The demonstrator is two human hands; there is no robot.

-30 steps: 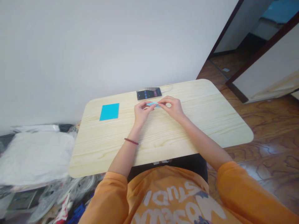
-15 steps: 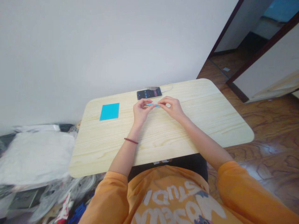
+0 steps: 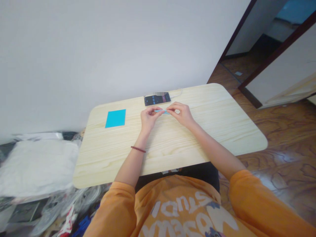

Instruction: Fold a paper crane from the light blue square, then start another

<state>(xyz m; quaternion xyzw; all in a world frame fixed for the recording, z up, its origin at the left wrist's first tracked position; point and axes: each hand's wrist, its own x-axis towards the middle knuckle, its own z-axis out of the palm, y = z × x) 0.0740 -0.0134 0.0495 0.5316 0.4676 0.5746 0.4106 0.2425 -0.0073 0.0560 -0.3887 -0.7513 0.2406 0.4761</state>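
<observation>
Between my two hands is a small piece of light blue folded paper (image 3: 165,112), mostly covered by the fingers. My left hand (image 3: 149,117) pinches its left end between thumb and fingertips. On the other end, the thumb and forefinger of my right hand (image 3: 181,113) are closed in the same way. Both hands are low over the middle of the pale wooden table (image 3: 177,141), just in front of the phone. Off to the left, a flat square stack of bright blue paper (image 3: 115,118) lies on the tabletop.
A phone (image 3: 157,99) showing a timer lies at the table's back edge, with a white cable (image 3: 178,94) at its right end. Behind is a white wall (image 3: 123,49). A white bag (image 3: 37,168) and plastic-wrapped clutter sit left of the table. Wooden floor (image 3: 286,138) and a doorway are on the right.
Almost nothing differs. My fingers have shifted very slightly on the folded paper, and the view has moved a touch.
</observation>
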